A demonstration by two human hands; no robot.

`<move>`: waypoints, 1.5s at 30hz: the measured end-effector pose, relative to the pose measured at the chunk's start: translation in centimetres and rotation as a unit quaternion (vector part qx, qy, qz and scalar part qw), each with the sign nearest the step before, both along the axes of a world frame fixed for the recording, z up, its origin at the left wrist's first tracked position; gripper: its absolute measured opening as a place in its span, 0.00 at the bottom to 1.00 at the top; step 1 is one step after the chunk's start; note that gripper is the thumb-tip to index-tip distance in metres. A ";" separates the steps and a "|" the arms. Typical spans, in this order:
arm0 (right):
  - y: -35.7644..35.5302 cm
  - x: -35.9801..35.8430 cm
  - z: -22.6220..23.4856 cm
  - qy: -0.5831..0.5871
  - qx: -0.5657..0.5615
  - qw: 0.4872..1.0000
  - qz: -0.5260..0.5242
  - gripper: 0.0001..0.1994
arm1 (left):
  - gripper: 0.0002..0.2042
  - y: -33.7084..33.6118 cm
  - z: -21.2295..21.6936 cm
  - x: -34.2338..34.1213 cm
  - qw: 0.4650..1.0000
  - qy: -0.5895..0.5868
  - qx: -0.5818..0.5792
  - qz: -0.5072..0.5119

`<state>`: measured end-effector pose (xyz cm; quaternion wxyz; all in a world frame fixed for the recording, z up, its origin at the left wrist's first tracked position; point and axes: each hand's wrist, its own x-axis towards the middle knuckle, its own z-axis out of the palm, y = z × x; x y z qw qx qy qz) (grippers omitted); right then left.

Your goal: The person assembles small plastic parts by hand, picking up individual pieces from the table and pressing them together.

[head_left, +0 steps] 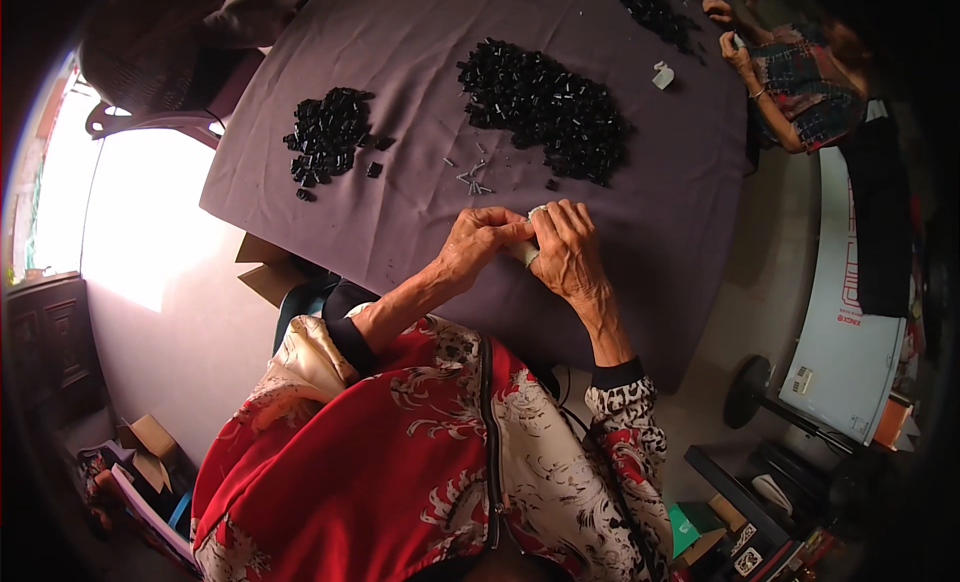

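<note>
- At the near side of the cloth-covered table (400,212), left hand (478,240) and right hand (567,247) meet, fingertips together.
- Both sets of fingers are curled in close, with hardly any gap; whatever small piece they may pinch is hidden, so I can't tell what they have hold of.
- Pale wrapping (522,252) shows between the hands, against the right one's thumb side.
- Straight beyond the right hand lies the big heap of black pieces (545,112), its long axis slanting from far left to near right; that hand is nearer it.
- Grey pins (476,178) lie crossed at mixed angles just past the left hand, which is nearer them.
- Further off to the left sits a smaller black pile (328,134).
- Nothing stands between hands and pins; a co-worker's hands (736,54) are well apart, far right.
</note>
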<state>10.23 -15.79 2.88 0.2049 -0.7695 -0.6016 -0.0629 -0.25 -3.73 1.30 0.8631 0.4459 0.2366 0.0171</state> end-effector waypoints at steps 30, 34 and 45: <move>-0.9 -0.4 -1.3 0.025 0.059 0.997 0.041 0.07 | 0.08 -0.5 -0.7 -0.9 0.998 0.015 0.003 -0.056; -0.8 -0.3 -1.6 0.017 0.056 0.997 0.039 0.08 | 0.08 -0.3 -0.3 -0.9 0.998 0.018 0.020 -0.061; -1.9 -0.1 -1.3 0.072 0.067 0.995 -0.015 0.11 | 0.11 6.1 1.8 -1.7 0.902 0.058 0.423 0.058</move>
